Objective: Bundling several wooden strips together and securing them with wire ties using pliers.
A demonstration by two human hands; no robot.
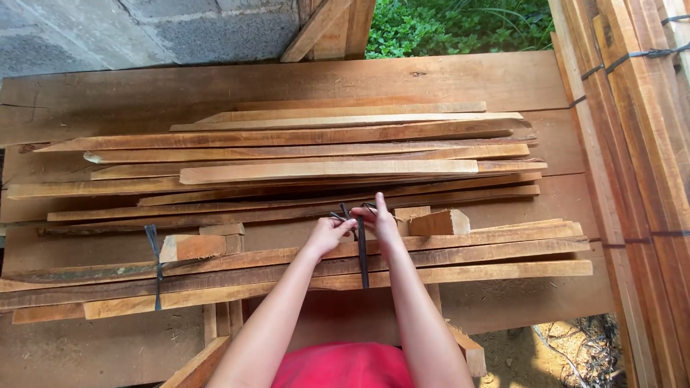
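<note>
head view: the left hand [329,234] and right hand [382,223] meet over a bundle of thin wooden slats [460,260] on the plank surface [503,79], fingers pinched narrow on the ends of a dark strap [361,251]. the strap looks soft and light; the slats look stiff, rough and splintery, best held at the ends.

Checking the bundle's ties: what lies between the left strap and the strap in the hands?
Head view: only the bundled slats run between the left strap and the held strap; a wood block rests on them.
</note>
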